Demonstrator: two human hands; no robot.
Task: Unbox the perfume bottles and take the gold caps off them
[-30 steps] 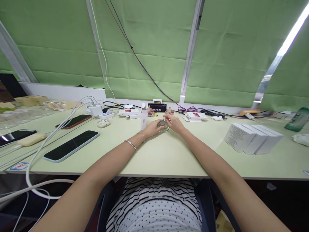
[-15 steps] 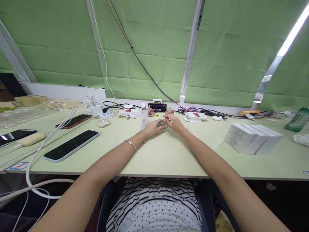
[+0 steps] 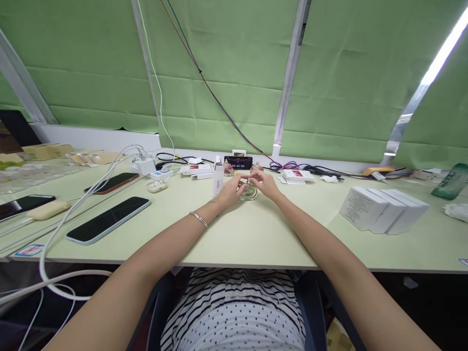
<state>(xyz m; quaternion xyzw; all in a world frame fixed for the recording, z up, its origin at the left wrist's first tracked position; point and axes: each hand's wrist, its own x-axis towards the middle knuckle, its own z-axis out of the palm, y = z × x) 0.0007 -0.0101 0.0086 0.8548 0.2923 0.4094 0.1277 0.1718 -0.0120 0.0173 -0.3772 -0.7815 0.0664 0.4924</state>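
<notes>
A small round glass perfume bottle (image 3: 249, 193) with pale liquid stands on the table between my hands. My left hand (image 3: 231, 189) is at the left of its neck, fingers curled in against the top. From the right, my right hand (image 3: 265, 184) pinches the bottle's top. The small part under the fingertips is mostly hidden. Just left of my left hand, a white perfume box (image 3: 218, 178) stands upright. Two pink bottles stand behind: one pink bottle (image 3: 228, 169) beside the box, another pink bottle (image 3: 256, 167) partly covered by my right hand.
A phone showing a timer (image 3: 238, 163) leans at the back. White boxes (image 3: 383, 209) stand in a row on the right. On the left lie a dark-screened phone (image 3: 108, 220), an earphone case (image 3: 157, 186) and a white cable (image 3: 73, 207). Flattened white packs (image 3: 298, 175) lie near the back edge.
My left fingers have risen from the bottle's side to its neck, showing more of the glass body. My right hand stays at the top, its fingers slightly shifted.
</notes>
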